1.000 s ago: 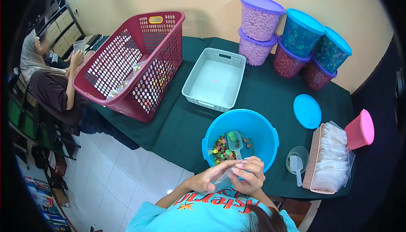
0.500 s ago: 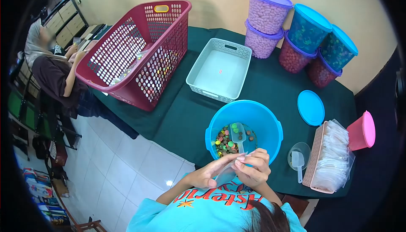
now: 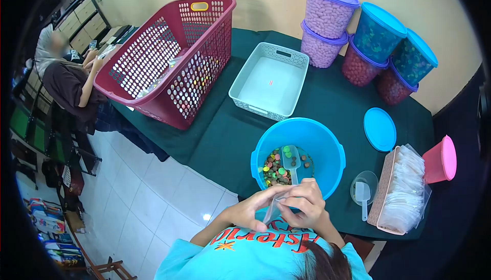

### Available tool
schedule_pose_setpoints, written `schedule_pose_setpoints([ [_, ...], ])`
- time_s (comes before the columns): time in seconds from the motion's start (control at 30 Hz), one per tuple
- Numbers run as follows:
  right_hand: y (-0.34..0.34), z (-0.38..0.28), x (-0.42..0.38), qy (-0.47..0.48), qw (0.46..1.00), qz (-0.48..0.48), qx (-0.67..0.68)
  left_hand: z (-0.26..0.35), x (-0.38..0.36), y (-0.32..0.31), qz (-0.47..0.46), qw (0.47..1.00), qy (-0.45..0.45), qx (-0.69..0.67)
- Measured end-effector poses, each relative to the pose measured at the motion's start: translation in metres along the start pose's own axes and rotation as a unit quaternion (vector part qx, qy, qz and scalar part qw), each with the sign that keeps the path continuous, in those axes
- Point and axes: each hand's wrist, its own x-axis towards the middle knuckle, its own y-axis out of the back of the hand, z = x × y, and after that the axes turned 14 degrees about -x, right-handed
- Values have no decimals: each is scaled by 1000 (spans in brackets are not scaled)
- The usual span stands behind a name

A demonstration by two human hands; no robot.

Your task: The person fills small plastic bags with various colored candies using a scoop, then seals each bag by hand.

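Note:
A clear plastic bag [image 3: 273, 211] is between my two hands, close to my chest. My left hand [image 3: 249, 211] holds its left side, the thumb stretched along it. Closed on its upper right edge are the fingers of my right hand [image 3: 307, 204]. Just beyond them stands a blue tub [image 3: 327, 149] with small brown, pink, green and yellow candies [image 3: 275, 171] at the bottom. A translucent scoop [image 3: 291, 163] rests on the candies, a few green and brown pieces in its bowl and its handle toward my hands.
To the right are a small bowl with a scoop [image 3: 362, 198], a basket of clear bags [image 3: 404, 193], a pink container [image 3: 441, 161] and a blue lid [image 3: 380, 129]. A pale tray [image 3: 268, 83], maroon basket [image 3: 179, 101] and stacked tubs [image 3: 381, 35] stand behind. Another person [image 3: 69, 83] works at left.
My right fingers have shifted their grip along the bag's edge, and the bag's shape has changed. The view has moved slightly. The other person's hands have moved.

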Motion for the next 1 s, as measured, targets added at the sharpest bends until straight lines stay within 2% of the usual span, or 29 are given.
schedule_pose_setpoints([
  [0.03,8,-1,6,0,1000,1,-1,4,1,0,-1,1000,1,0],
  [0.1,26,-2,17,27,993,-109,-40,13,2,-1,-5,995,-18,98],
  [0.13,33,-2,21,26,993,-107,-41,13,2,2,-6,995,-17,98],
  [0.2,47,1,29,19,982,-185,-24,13,3,9,-42,982,-76,166],
  [0.27,53,3,30,6,982,-190,-12,25,0,5,-50,979,-84,180],
  [0.33,56,7,26,-53,986,-155,31,33,-8,7,-57,975,-91,193],
  [0.4,61,9,27,-65,987,-147,12,36,-17,14,-71,963,-59,253],
  [0.43,62,10,27,-74,989,-126,12,45,-18,4,17,971,-64,231],
  [0.47,62,10,28,-84,991,-105,10,44,-22,7,16,971,-63,231],
  [0.53,64,10,30,-87,991,-100,7,38,-32,16,156,930,-128,306],
  [0.57,64,12,28,-77,992,-104,10,34,-34,21,156,930,-128,306],
  [0.63,61,16,24,-67,992,-108,13,27,-35,28,251,853,-344,302],
  [0.67,58,18,21,-58,991,-121,1,27,-34,28,251,853,-344,301],
  [0.73,54,18,22,-48,989,-136,-8,28,-33,29,254,813,-427,304],
  [0.83,47,16,25,-60,995,-81,-7,31,-30,25,300,823,-425,228],
  [0.9,45,16,23,-95,994,-48,0,35,-28,27,309,822,-399,265],
  [0.93,46,16,22,-94,994,-48,-1,37,-28,28,317,819,-372,301],
  [1.0,49,18,20,-121,987,-93,-47,31,-33,39,297,818,-376,317],
])
